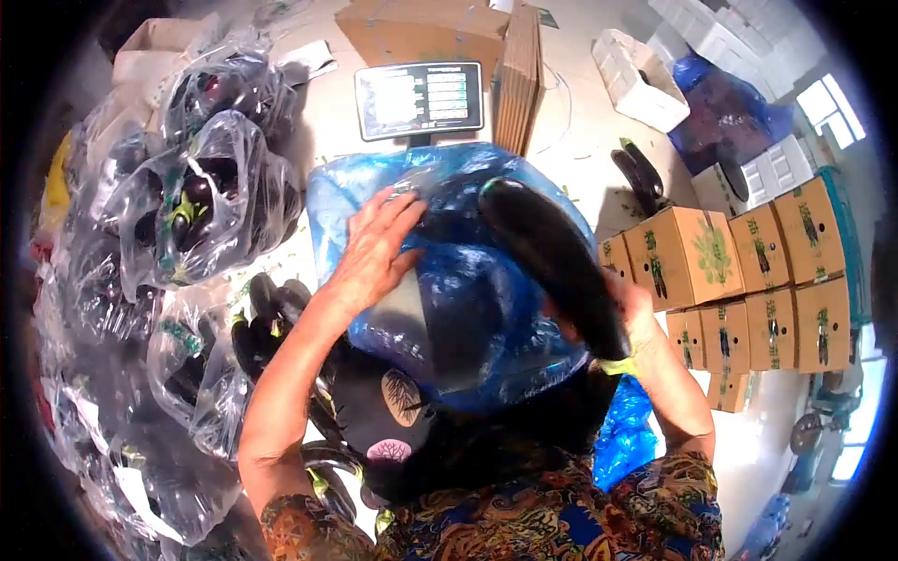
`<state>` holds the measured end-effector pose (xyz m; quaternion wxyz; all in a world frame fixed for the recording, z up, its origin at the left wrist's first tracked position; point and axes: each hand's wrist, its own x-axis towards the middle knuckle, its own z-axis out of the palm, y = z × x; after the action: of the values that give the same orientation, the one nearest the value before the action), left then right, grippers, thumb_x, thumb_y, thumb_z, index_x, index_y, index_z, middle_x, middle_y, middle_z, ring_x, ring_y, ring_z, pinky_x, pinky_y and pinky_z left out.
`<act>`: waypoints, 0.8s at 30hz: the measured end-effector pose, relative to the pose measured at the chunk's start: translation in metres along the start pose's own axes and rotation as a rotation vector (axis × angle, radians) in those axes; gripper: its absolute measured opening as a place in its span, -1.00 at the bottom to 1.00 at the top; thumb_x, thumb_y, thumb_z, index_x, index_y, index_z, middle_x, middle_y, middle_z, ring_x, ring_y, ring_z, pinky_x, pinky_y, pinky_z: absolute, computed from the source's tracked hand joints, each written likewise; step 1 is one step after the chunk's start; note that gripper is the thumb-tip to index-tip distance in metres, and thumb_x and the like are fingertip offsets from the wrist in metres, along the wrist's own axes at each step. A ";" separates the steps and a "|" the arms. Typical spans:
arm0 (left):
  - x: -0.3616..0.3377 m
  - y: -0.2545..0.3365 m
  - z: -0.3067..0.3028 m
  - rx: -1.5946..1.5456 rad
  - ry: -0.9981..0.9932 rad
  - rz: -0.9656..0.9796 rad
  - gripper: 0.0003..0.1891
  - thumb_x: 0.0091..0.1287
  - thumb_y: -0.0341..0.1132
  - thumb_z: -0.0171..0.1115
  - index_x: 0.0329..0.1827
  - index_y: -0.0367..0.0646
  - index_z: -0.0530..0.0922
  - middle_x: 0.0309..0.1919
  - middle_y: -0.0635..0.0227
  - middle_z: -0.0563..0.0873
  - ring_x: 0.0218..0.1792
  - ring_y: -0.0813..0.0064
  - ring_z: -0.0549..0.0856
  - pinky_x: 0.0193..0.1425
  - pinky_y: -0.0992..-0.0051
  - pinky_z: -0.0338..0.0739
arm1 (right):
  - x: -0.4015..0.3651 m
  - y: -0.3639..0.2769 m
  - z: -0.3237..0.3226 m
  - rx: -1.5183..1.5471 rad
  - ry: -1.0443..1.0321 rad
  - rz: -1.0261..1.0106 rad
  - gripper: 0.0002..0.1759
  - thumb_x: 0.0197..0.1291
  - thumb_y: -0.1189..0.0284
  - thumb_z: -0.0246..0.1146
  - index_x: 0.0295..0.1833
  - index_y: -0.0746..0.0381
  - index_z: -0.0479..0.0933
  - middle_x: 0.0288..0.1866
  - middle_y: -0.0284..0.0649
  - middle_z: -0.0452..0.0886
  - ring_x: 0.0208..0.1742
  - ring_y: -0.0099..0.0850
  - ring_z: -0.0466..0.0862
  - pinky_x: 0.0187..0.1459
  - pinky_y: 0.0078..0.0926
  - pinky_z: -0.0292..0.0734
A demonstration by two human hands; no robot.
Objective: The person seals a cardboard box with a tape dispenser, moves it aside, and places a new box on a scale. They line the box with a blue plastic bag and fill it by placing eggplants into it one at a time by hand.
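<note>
A long dark eggplant (552, 248) slants across the view, held near its stem end by my right hand (631, 318). Part of that hand is hidden behind the eggplant. Below it spreads a blue plastic bag (374, 323), its mouth wide. My left hand (379, 238) lies on the left side of the bag with fingers stretched out over the plastic. Whether those fingers pinch a fold is not visible. A scale display (419, 98) stands just beyond the bag.
Clear bags of eggplants (201, 215) are heaped on the left. Loose eggplants (271, 309) lie beside my left forearm, others (641, 173) on the floor at right. Stacked cardboard boxes (697, 252) stand right, flattened cardboard (519, 79) behind the scale, and a white foam box (641, 79) farther back.
</note>
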<state>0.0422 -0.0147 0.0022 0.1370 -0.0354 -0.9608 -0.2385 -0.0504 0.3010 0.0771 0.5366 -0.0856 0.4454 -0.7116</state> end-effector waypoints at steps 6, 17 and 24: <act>-0.014 -0.055 0.058 -0.032 0.018 -0.107 -0.27 0.12 -0.30 0.41 0.39 -0.06 0.31 0.42 0.03 0.23 0.42 -0.09 0.16 0.45 0.04 0.12 | -0.005 -0.022 0.031 -0.592 0.131 0.090 -0.07 0.02 0.40 0.34 0.51 0.27 0.07 0.24 -0.10 0.46 0.20 -0.34 0.47 0.23 -0.47 0.32; -0.006 -0.075 0.063 -0.120 -0.020 -0.133 -0.13 0.00 -0.49 0.44 0.45 -0.04 0.23 0.41 0.10 0.29 0.43 0.05 0.23 0.51 0.16 0.08 | 0.097 0.020 -0.003 -0.848 -0.045 0.299 -0.13 0.14 0.14 0.36 0.44 0.34 0.16 0.16 -0.10 0.51 0.16 -0.38 0.48 0.23 -0.47 0.34; -0.007 -0.088 0.072 -0.243 0.088 -0.111 -0.29 0.14 -0.28 0.42 0.36 -0.18 0.31 0.39 -0.01 0.30 0.40 -0.03 0.26 0.46 0.22 0.21 | 0.210 0.145 -0.080 -1.195 0.022 0.010 -0.08 0.09 0.20 0.37 0.47 0.30 0.12 0.43 -0.03 0.28 0.42 -0.20 0.27 0.41 -0.36 0.13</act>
<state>0.0189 -0.0588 -0.1006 0.1602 0.0117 -0.9184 -0.3617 -0.0844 0.1636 -0.1502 0.3942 -0.3630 0.7745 -0.3361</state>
